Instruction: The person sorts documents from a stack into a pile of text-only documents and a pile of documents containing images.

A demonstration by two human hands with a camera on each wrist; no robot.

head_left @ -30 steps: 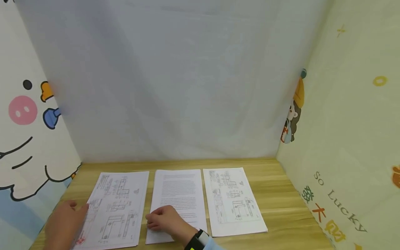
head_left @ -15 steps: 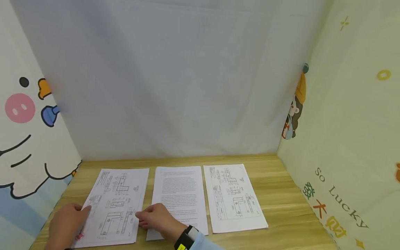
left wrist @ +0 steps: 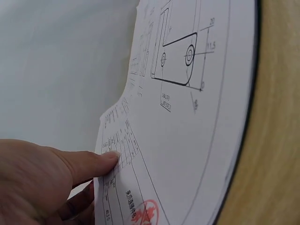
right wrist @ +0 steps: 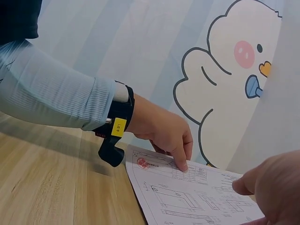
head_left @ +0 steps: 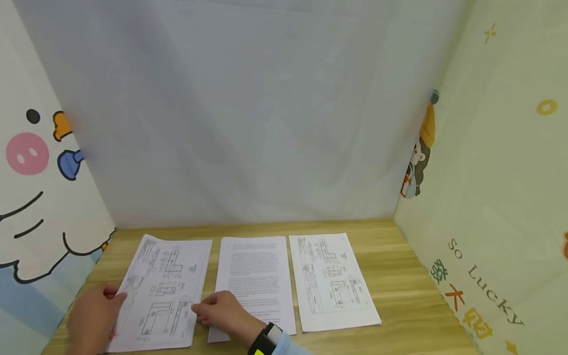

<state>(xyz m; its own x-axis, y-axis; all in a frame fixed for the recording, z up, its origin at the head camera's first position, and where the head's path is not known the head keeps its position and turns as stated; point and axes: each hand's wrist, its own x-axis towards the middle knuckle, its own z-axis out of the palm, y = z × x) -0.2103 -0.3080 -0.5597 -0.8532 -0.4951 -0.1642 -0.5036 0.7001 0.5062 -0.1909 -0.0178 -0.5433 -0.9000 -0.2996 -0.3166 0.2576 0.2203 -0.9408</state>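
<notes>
Paper printed with technical drawings (head_left: 170, 291) lies at the left of the table, bearing a red round stamp (left wrist: 145, 213) near its lower left corner. My left hand (head_left: 94, 315) grips its left edge, thumb on top and the other fingers curled beneath. That side bends upward in the left wrist view. On the opposite edge, my right hand (head_left: 226, 311) pinches the paper between thumb and fingers, partly hidden in the right wrist view (right wrist: 281, 192). How many sheets are held I cannot tell. Beneath my right hand lies a stack of text pages (head_left: 253, 276).
Another set of drawing sheets (head_left: 333, 291) lies to the right on the wood-grain table (head_left: 412, 301). A white cloth (head_left: 266, 123) hangs behind, with printed cartoon panels on the left (head_left: 44, 207) and right (head_left: 501, 187).
My right hand has moved left from the text pages to the drawing paper's right edge. My left hand stays at the left edge, whose far corner now curls up slightly.
</notes>
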